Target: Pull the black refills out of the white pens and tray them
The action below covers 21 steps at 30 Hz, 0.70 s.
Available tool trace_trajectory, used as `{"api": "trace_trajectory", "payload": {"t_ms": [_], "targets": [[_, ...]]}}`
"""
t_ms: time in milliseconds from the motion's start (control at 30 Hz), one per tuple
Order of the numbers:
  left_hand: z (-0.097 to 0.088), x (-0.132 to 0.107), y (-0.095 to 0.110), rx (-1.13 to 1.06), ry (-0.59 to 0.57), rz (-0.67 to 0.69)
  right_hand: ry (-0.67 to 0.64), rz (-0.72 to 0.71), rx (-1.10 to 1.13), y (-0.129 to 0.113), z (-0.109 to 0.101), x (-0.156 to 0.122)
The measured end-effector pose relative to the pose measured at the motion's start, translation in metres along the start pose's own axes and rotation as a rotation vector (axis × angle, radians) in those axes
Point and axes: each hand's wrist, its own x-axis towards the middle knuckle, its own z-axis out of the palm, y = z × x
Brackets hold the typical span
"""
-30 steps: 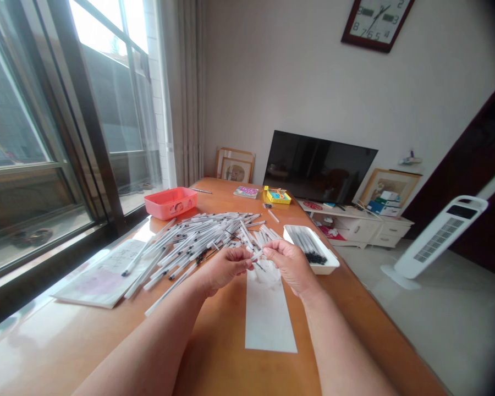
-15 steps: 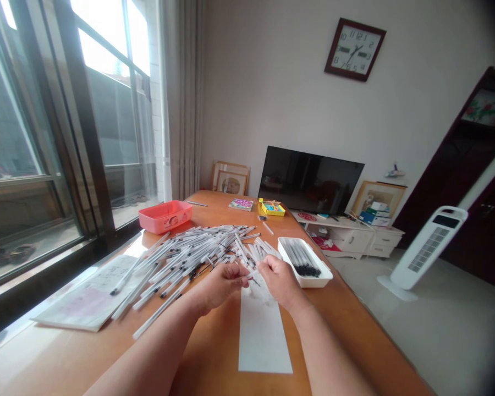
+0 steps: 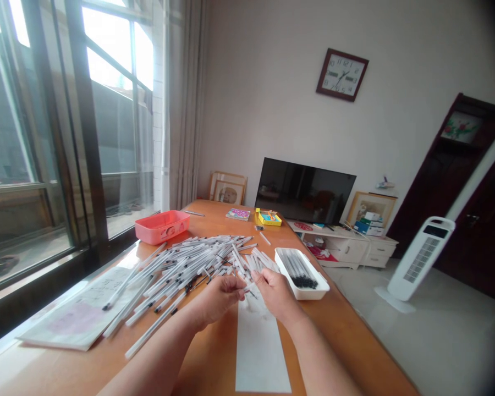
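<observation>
My left hand and my right hand meet above the near end of a large loose pile of white pens. Their fingertips pinch a thin pale pen barrel between them. The barrel is small and partly hidden by my fingers. Beneath my hands lies a long white paper strip, with a bit of crumpled white material at its far end. To the right of my right hand stands a white tray holding black-tipped pen refills.
A coral-red plastic box stands at the far left of the wooden table, by the window. Printed papers lie at the left edge. A yellow box, a small book and a loose pen lie farther back.
My head has turned, so the room and table slide left and downward in the picture. My hands stay pinched together on the barrel over the paper strip.
</observation>
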Motion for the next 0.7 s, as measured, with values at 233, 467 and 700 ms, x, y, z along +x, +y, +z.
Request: {"api": "trace_trajectory", "payload": {"t_ms": [233, 467, 700], "targets": [[-0.0015, 0.003, -0.0037, 0.015, 0.019, 0.009, -0.016, -0.022, 0.05, -0.003, -0.0035, -0.0007], [0.0006, 0.0029, -0.0037, 0.038, 0.023, 0.038, 0.005, 0.007, -0.001, 0.0015, 0.0002, 0.0014], [0.0001, 0.0052, -0.006, 0.042, 0.035, 0.045, -0.014, -0.026, 0.057, -0.0027, -0.0026, -0.0013]]}}
